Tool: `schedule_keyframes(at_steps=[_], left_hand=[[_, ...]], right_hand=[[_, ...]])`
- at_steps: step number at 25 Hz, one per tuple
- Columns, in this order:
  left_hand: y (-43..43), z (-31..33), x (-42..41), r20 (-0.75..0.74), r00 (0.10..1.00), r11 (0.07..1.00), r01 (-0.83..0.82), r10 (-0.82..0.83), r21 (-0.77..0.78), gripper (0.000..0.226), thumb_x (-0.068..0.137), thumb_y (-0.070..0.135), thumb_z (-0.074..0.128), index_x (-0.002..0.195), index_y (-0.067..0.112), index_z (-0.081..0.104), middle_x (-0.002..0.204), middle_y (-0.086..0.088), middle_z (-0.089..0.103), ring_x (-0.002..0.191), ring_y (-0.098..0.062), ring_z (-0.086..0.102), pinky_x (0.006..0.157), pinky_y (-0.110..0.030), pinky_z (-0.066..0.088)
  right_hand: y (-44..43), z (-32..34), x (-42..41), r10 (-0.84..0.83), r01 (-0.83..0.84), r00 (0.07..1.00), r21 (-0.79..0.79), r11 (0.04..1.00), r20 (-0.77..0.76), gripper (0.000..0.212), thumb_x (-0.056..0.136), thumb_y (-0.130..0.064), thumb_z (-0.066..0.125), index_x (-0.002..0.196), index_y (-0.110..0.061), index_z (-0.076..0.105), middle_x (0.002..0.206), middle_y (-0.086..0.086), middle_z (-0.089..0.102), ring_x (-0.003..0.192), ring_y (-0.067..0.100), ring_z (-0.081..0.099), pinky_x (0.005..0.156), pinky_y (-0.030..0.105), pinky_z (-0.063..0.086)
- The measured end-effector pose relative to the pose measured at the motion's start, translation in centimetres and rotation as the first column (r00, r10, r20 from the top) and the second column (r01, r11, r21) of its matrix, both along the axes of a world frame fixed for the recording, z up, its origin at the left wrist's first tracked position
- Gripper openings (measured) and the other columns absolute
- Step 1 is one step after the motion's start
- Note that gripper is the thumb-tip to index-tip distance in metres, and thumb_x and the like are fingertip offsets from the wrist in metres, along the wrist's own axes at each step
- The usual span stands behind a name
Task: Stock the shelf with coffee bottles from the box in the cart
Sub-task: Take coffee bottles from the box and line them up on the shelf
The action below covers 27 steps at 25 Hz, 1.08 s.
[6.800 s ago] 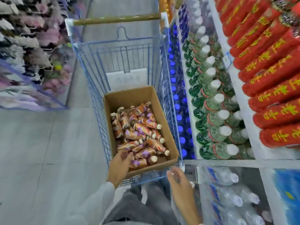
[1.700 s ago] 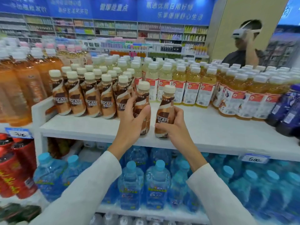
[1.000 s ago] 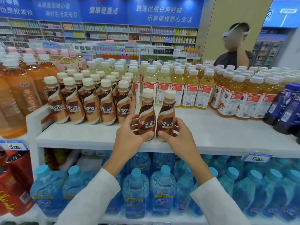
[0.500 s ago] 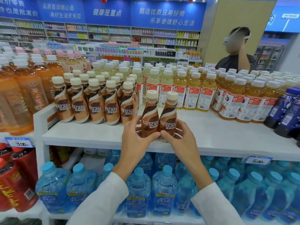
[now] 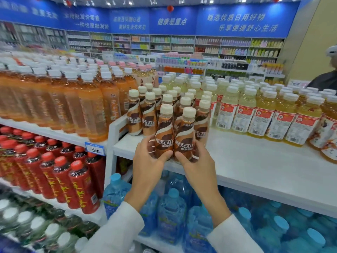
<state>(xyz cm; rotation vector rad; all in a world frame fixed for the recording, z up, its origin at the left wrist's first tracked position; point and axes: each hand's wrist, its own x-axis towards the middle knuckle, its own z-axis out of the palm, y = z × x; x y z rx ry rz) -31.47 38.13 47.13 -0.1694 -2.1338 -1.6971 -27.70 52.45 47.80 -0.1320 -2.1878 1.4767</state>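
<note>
The step in hand is placing: two coffee bottles are being set at the front of the white shelf [image 5: 255, 167], just ahead of the stocked Nescafe bottles [image 5: 144, 114] and to the left of the yellow drink bottles [image 5: 246, 114]. The left hand [image 5: 147, 161] is wrapped round the lower body of the left Nescafe coffee bottle [image 5: 164, 132], thumb across the front below the label and fingers curled behind. The right hand [image 5: 197, 161] grips the right Nescafe coffee bottle [image 5: 185, 136] in the same way. Both bottles stand upright, side by side and touching, labels facing out, so the hands are close together with the thumbs nearly meeting. The fingers hide the bases, so whether the bottles already rest on the shelf cannot be told. By my reading, the next move is to seat both flat, slide them back against the standing rows without knocking a neighbour over, let go, and return to the cart for more. The cart and its box are out of view here.
</note>
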Motion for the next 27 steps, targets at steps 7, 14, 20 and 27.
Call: schedule_keyframes(at_steps=[7,14,20,27], left_hand=[[-6.9,0.5,-4.0,-0.021,0.983,0.984,-0.18,0.18,0.014,0.046,0.08,0.023,0.085,0.115,0.025,0.054,0.11,0.009,0.069,0.096,0.005,0.063,0.082,-0.012,0.05],[-7.9,-0.9,-6.6,-0.069,0.959,0.959,-0.278,0.274,-0.057,0.05,0.084,0.031,0.08,0.127,0.02,0.056,0.116,0.007,0.046,0.112,-0.016,0.058,0.099,-0.04,0.052],[-7.4,-0.7,-6.6,-0.106,0.938,0.931,-0.341,0.329,-0.127,0.051,0.088,0.03,0.075,0.133,0.017,0.055,0.117,0.0,0.053,0.112,-0.021,0.053,0.1,-0.041,0.046],[-7.9,-0.9,-6.5,-0.125,0.954,0.957,-0.281,0.271,-0.074,0.048,0.089,0.029,0.075,0.131,0.019,0.051,0.115,0.007,0.048,0.111,-0.017,0.057,0.096,-0.04,0.052]], right_hand=[[-8.5,0.5,-6.1,0.078,-0.078,0.997,0.016,0.997,-0.02,0.047,0.082,-0.036,0.078,0.124,-0.028,0.059,0.114,-0.013,0.066,0.107,0.008,0.062,0.096,0.036,0.054],[-10.3,0.8,-8.1,0.051,-0.051,0.999,0.053,0.997,-0.004,0.048,0.083,-0.036,0.079,0.123,-0.023,0.056,0.114,-0.009,0.061,0.108,0.012,0.058,0.091,0.027,0.047],[-10.9,0.4,-8.5,-0.001,0.002,1.0,0.074,0.997,-0.017,0.05,0.082,-0.04,0.078,0.12,-0.023,0.051,0.116,-0.006,0.058,0.109,0.015,0.058,0.095,0.038,0.052],[-11.2,0.2,-8.6,0.001,0.0,1.0,0.086,0.996,-0.013,0.056,0.085,-0.04,0.077,0.128,-0.021,0.047,0.124,-0.004,0.055,0.115,0.014,0.055,0.1,0.035,0.05]])
